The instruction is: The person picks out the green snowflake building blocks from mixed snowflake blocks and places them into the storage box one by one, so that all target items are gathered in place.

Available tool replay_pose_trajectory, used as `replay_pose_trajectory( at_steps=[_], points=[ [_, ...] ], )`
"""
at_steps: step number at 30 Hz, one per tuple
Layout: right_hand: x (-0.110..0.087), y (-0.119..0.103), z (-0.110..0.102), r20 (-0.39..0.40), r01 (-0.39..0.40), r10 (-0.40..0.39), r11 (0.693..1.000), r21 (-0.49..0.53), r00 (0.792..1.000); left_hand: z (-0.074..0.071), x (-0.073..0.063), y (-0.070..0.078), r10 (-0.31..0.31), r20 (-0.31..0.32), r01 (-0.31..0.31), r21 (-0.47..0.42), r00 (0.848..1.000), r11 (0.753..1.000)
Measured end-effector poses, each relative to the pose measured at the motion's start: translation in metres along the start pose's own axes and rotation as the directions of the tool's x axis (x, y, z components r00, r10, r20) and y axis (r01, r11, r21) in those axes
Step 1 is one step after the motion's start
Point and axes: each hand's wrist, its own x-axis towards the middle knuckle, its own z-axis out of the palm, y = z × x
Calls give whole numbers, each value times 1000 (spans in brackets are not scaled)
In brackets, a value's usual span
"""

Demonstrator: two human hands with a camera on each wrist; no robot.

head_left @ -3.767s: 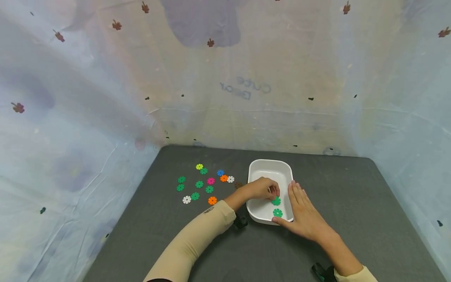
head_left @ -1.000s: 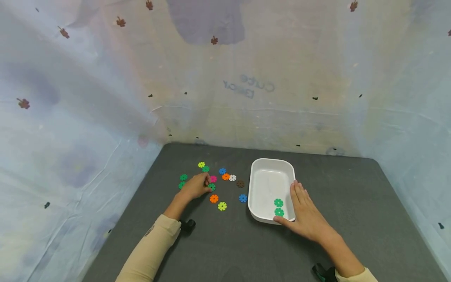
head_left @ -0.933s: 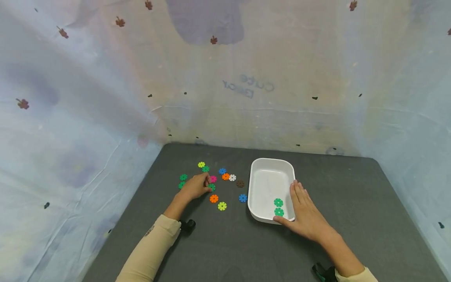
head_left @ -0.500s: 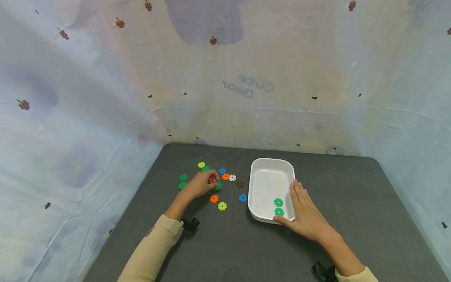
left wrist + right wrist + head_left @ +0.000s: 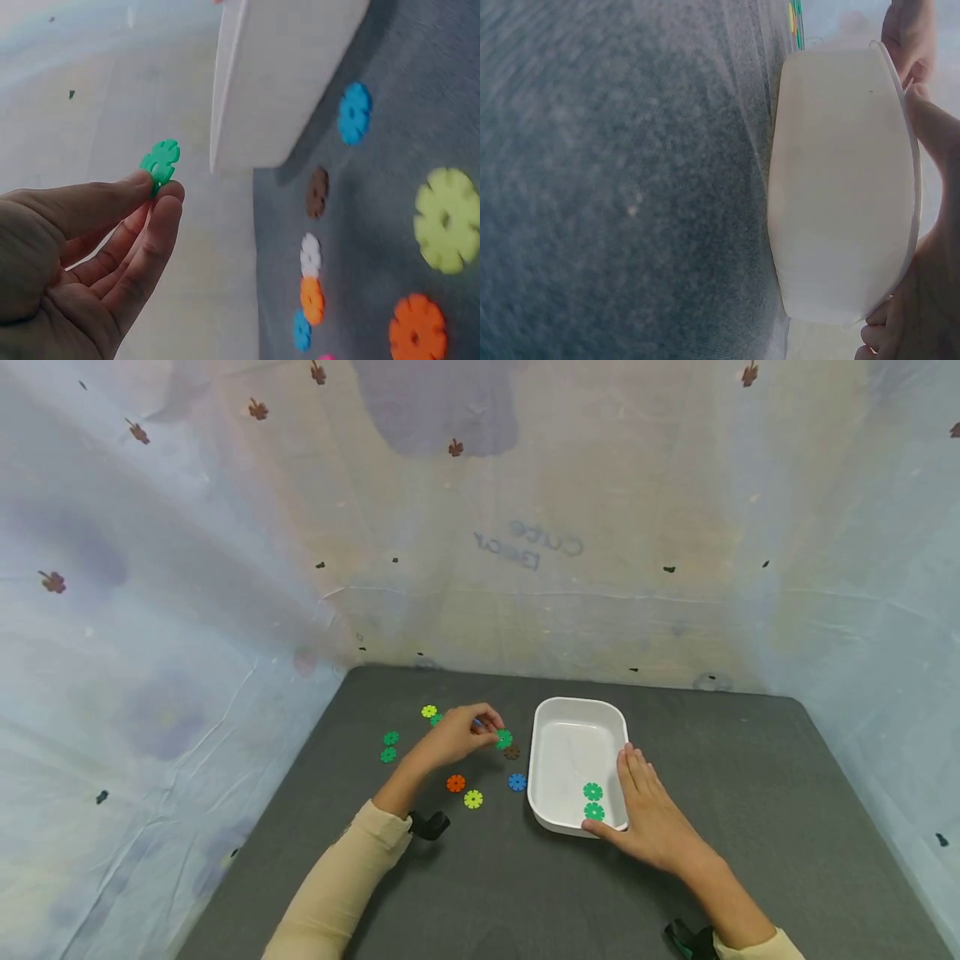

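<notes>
My left hand (image 5: 454, 737) pinches a green notched plastic disc (image 5: 162, 159) between thumb and fingertips, held up over the table short of the white tray. In the left wrist view the disc stands on edge above the thumb. The white tray (image 5: 561, 760) is a deep rectangular basin; two green discs (image 5: 593, 792) lie inside near its front right corner. Along the tray's right rim rests my right hand (image 5: 652, 818), fingers straight and thumb stretched over the front corner. The right wrist view shows the tray's outer wall (image 5: 840, 187) from the side.
Left of the tray lie a brown disc (image 5: 317, 192), a blue disc (image 5: 517, 782), a yellow-green disc (image 5: 473, 799) and an orange disc (image 5: 455, 783). Farther left are several green ones (image 5: 388, 754). A white disc (image 5: 310, 255) is behind my left hand. Patterned cloth surrounds the grey table (image 5: 720, 752).
My left hand left the tray, where a green disc now lies, reached the scattered discs, picked up another green disc and moved right with it. The right hand stayed on the rim.
</notes>
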Motion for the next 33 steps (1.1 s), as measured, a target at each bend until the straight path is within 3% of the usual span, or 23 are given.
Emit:
replay_pose_trajectory(
  at_steps=[6,14,23,33],
  points=[
    [0,-1,0,18,-15,16,1000,-6,1000,10,17,14,42,57,-42,-5,997,999],
    [0,1,0,28,-24,24,1000,-2,999,36,39,36,64,118,-66,18,991,998],
    [-2,1,-1,2,7,-7,1000,1,1000,67,69,44,128,203,-135,22,971,991],
    [-1,2,2,8,6,-6,1000,2,1000,95,93,53,115,283,-135,51,952,990]
  ],
)
